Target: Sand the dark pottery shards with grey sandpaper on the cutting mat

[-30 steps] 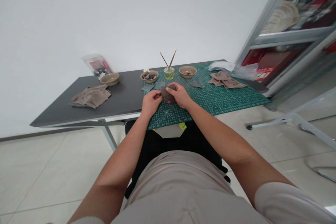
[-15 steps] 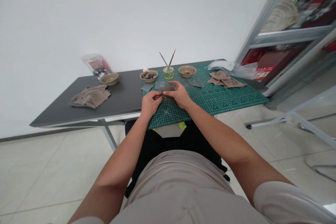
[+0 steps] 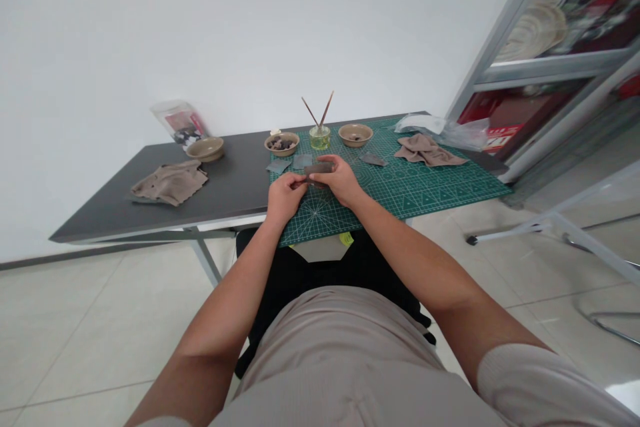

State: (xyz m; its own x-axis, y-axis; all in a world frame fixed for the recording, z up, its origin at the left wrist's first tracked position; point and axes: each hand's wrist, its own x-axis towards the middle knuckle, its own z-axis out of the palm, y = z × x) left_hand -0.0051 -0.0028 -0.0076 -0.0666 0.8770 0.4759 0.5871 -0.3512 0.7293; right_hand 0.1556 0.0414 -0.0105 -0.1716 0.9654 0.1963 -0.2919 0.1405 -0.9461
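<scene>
Holding dark piece (image 3: 319, 168): left grip (image 3: 287, 195), right grip (image 3: 343, 182).

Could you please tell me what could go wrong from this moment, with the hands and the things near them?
The thin dark piece is held up between the left hand and the right hand; it might slip and drop onto the green mat.
Two thin sticks rise from the glass jar beyond the hands; catching one could perhaps tip the jar.
</scene>
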